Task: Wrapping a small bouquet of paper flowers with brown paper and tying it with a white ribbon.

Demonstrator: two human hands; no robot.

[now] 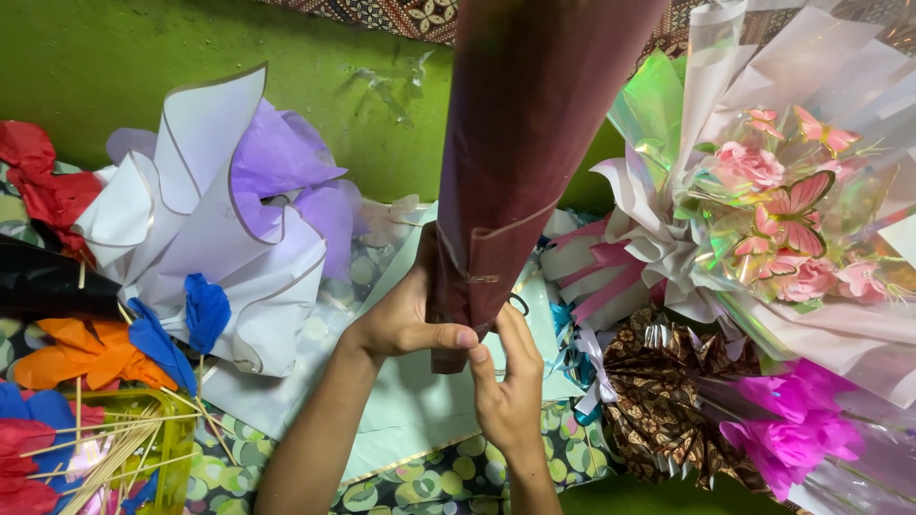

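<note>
A tall cone of dark maroon wrapping paper (530,143) stands upright at the middle, widening toward the top of the view. My left hand (405,319) grips its narrow lower end from the left, thumb laid across the front. My right hand (510,386) presses against the bottom of the cone from below and the right, fingers pointing up. Both hands hold the cone above a pale green sheet of paper (410,401).
A white and purple paper wrap (239,200) lies at left beside red, orange and blue paper flowers on sticks (95,381). At right stand a pink rose and butterfly bouquet (782,219), a brown patterned wrap (658,381) and magenta flowers (792,429). A green wall (114,57) is behind.
</note>
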